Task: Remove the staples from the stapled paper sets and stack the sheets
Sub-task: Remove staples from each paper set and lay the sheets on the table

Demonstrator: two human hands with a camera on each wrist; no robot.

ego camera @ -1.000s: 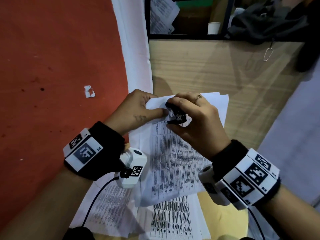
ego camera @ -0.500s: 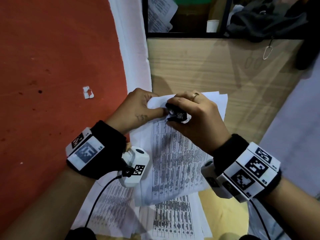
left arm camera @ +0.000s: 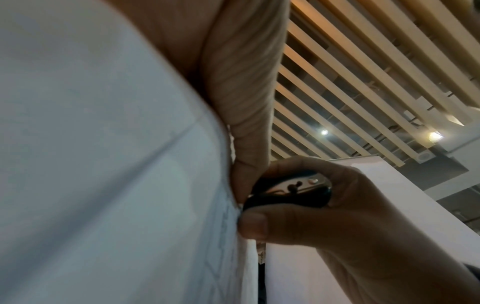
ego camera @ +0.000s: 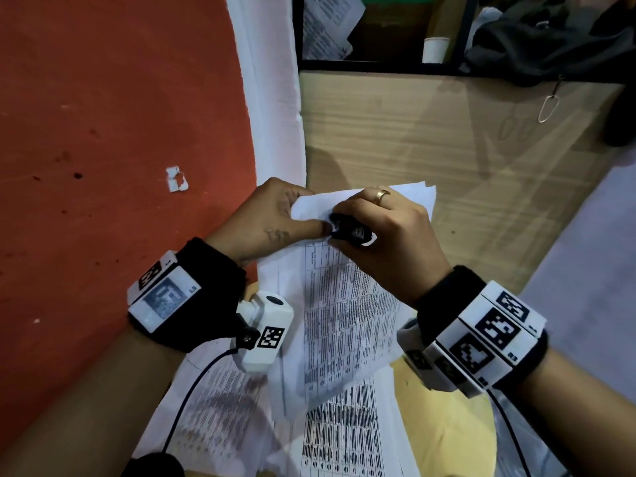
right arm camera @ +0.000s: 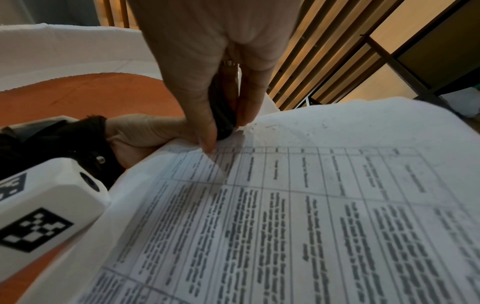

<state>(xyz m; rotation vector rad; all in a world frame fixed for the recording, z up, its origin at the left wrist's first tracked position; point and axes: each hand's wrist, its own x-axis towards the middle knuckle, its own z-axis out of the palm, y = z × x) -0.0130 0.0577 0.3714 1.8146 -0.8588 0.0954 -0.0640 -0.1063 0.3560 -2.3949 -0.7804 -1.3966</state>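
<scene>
The left hand (ego camera: pixel 272 218) pinches the top corner of the stapled paper set (ego camera: pixel 347 304), thumb on top, holding it lifted above the surface (ego camera: pixel 413 139); the right hand (ego camera: pixel 385 235) is clamped around a black staple remover (ego camera: pixel 351 230), its tip pressed to that same corner just beside the left thumb; the two hands touch there; more printed sheets (ego camera: pixel 344 438) lie beneath the set; a torn paper scrap (ego camera: pixel 177 179) sits on the red floor (ego camera: pixel 103 132), well apart.
</scene>
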